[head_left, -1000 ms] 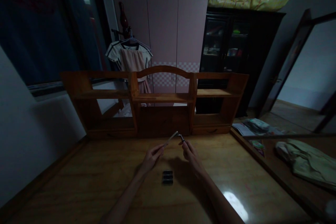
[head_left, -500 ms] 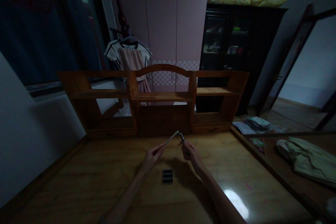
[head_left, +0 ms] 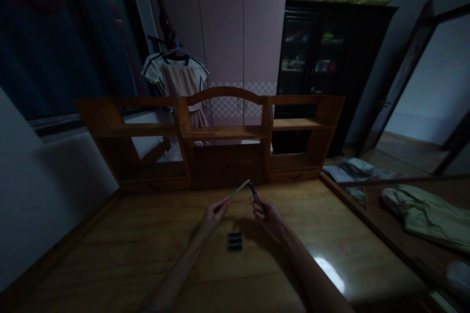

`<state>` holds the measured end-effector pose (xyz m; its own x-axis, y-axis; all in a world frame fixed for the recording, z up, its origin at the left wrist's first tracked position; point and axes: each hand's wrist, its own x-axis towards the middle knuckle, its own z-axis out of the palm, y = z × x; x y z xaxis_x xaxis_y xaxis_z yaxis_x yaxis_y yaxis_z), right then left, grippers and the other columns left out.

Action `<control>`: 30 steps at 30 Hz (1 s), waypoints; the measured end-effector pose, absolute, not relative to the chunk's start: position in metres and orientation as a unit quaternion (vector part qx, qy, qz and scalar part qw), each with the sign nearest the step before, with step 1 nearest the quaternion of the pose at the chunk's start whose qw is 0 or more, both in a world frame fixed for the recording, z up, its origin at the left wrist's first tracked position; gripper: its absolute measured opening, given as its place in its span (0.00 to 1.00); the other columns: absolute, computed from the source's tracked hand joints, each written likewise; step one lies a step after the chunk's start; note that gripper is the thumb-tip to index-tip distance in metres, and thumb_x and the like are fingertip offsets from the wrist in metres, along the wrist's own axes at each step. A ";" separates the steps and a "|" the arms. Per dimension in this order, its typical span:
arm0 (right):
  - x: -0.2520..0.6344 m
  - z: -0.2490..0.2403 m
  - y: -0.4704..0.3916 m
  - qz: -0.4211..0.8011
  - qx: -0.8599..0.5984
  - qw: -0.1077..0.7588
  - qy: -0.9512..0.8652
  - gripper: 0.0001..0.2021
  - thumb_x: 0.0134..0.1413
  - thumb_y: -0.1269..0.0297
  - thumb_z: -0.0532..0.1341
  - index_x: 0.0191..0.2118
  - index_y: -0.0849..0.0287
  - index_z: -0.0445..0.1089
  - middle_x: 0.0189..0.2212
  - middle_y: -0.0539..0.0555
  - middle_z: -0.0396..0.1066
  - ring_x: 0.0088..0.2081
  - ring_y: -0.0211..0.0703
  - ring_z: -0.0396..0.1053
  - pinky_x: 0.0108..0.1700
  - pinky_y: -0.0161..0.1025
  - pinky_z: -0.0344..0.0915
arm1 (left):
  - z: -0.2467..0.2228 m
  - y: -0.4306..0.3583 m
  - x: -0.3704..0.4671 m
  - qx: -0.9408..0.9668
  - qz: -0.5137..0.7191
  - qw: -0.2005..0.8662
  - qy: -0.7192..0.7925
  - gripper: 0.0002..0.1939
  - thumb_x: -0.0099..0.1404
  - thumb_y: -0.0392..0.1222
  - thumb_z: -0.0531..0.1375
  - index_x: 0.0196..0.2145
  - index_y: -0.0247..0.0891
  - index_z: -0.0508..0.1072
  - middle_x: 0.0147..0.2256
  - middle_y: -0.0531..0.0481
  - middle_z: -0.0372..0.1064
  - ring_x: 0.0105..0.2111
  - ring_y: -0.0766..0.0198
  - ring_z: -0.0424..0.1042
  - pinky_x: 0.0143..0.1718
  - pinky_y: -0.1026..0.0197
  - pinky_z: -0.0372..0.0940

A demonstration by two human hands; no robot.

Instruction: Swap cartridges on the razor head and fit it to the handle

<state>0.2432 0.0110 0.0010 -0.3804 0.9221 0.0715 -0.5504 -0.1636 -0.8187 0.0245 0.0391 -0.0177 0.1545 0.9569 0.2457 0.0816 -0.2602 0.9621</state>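
In the head view my left hand (head_left: pixel 213 216) pinches one end of a thin, pale flat strip (head_left: pixel 240 189), which slants up to the right. My right hand (head_left: pixel 268 212) is closed round a slim dark-handled tool (head_left: pixel 256 195) with a narrow tip; its exact kind is too dim to tell. The tool's tip is very close to the strip's far end, and I cannot tell whether they touch. Below and between the hands, a small dark block of three bars (head_left: pixel 235 242) lies on the wooden tabletop (head_left: pixel 147 239).
A wooden shelf unit (head_left: pixel 223 134) with several compartments stands along the back of the table. A raised wooden edge (head_left: pixel 362 215) borders the right side, with a pale green garment (head_left: pixel 428 215) and papers (head_left: pixel 336 173) beyond it. A white wall (head_left: pixel 55 190) is at left.
The tool in my right hand has turned, so more of its dark handle shows and its tip sits nearer the strip's end. My left hand keeps its pinch; the view has shifted slightly.
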 end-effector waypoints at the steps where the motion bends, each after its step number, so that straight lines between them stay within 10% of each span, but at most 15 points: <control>1: 0.243 0.000 0.011 0.733 -0.227 0.504 -0.396 0.16 0.56 0.50 0.59 0.34 0.61 0.64 0.18 0.40 0.41 0.16 0.29 0.32 0.15 0.30 0.37 | -0.018 0.039 0.024 0.618 0.496 0.441 0.420 0.26 0.57 0.52 0.62 0.47 0.31 0.74 0.39 0.44 0.74 0.36 0.60 0.70 0.36 0.62 0.65; 30: 0.248 -0.007 0.015 0.785 -0.247 0.468 -0.322 0.18 0.48 0.50 0.65 0.29 0.59 0.61 0.15 0.39 0.43 0.14 0.28 0.37 0.15 0.30 0.38 | -0.021 0.041 0.021 0.627 0.478 0.440 0.431 0.27 0.57 0.53 0.61 0.49 0.31 0.73 0.40 0.44 0.75 0.35 0.61 0.71 0.36 0.63 0.65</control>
<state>0.2480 0.0145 -0.0073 -0.4403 0.8936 -0.0866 -0.5747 -0.3547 -0.7375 0.0208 0.0415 -0.0211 0.1719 0.9605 0.2190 0.1203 -0.2411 0.9630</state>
